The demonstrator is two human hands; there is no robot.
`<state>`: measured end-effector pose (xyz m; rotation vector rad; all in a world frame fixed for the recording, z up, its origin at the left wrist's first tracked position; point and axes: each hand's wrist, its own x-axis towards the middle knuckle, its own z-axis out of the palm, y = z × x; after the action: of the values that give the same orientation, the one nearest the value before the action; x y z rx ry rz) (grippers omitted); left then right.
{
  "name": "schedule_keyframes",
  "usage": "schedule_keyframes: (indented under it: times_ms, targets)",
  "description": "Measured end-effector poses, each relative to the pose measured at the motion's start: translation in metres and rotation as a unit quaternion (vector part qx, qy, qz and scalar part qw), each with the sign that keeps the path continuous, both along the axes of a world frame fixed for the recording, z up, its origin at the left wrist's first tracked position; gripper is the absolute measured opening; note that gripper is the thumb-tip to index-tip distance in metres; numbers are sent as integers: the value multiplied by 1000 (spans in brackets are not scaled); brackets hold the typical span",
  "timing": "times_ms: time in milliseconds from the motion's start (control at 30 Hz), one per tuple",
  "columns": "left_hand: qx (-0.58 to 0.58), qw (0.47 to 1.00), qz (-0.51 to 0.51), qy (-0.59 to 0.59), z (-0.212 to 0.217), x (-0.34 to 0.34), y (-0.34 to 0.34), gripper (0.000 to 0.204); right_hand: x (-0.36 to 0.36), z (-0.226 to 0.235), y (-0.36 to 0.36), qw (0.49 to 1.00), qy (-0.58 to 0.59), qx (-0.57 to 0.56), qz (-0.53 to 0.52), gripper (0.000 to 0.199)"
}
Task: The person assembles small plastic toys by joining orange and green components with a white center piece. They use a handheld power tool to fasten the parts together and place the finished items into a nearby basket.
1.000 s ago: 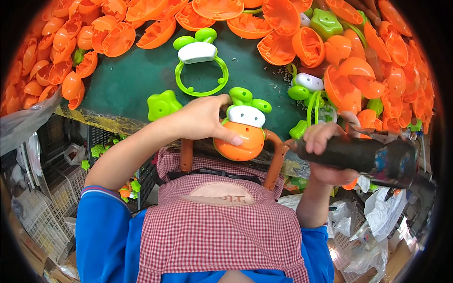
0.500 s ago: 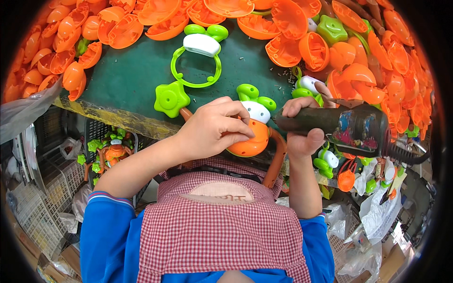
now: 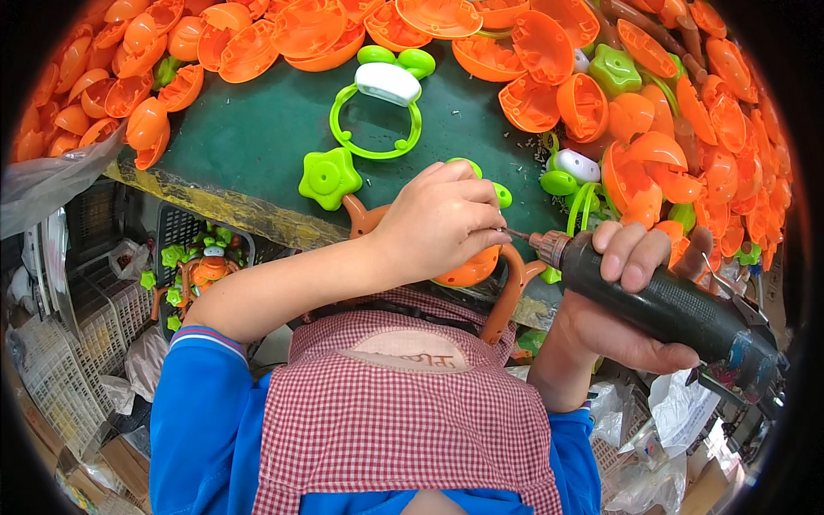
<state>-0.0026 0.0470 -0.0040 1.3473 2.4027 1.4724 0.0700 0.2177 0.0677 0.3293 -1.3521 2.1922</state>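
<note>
My right hand (image 3: 622,296) is wrapped around a black electric screwdriver (image 3: 687,311). Its thin bit points left and meets the pinched fingertips of my left hand (image 3: 442,215); whatever small piece they hold is too hidden to name. Beneath my left hand, at the table's near edge, lies a toy with a round orange body (image 3: 470,269), mostly covered by the hand. Green knobs (image 3: 501,195) show past my knuckles, and brown curved limbs (image 3: 508,300) stick out at its sides. A green star (image 3: 330,178) ends the limb at the left.
Beyond the toy lies a light-green ring (image 3: 418,133) with a white piece (image 3: 388,83). Orange half shells (image 3: 318,34) heap along the back and both sides of the green table (image 3: 249,129). A dark crate (image 3: 178,230) with similar toys stands below left.
The screwdriver has swung down and right, its bit now turned toward my left fingertips. My left hand has risen slightly off the orange body and moved right.
</note>
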Motion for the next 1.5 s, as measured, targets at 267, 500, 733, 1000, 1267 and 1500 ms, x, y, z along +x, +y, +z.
schedule_keyframes:
  times_ms: [267,500,733,1000,1267,1500]
  targets:
    - [-37,992,17,118,10,-2,-1,18,-3,2,-7,1000,0,17,-2,105]
    - [-65,993,23,97,10,0,-1,16,-7,-1,-6,998,8,49,29,100]
    - [-83,992,30,89,11,0,-8,18,-9,-2,-16,999,-12,32,-5,102]
    - [-198,957,67,-202,12,5,-33,98,-12,-3,-15,999,-22,44,20,105]
    - [-289,903,7,-318,15,-5,-23,109,-24,-3,-23,991,-101,63,68,115]
    - [-297,897,17,-326,15,-2,-23,107,-25,-15,-32,970,-220,90,54,95]
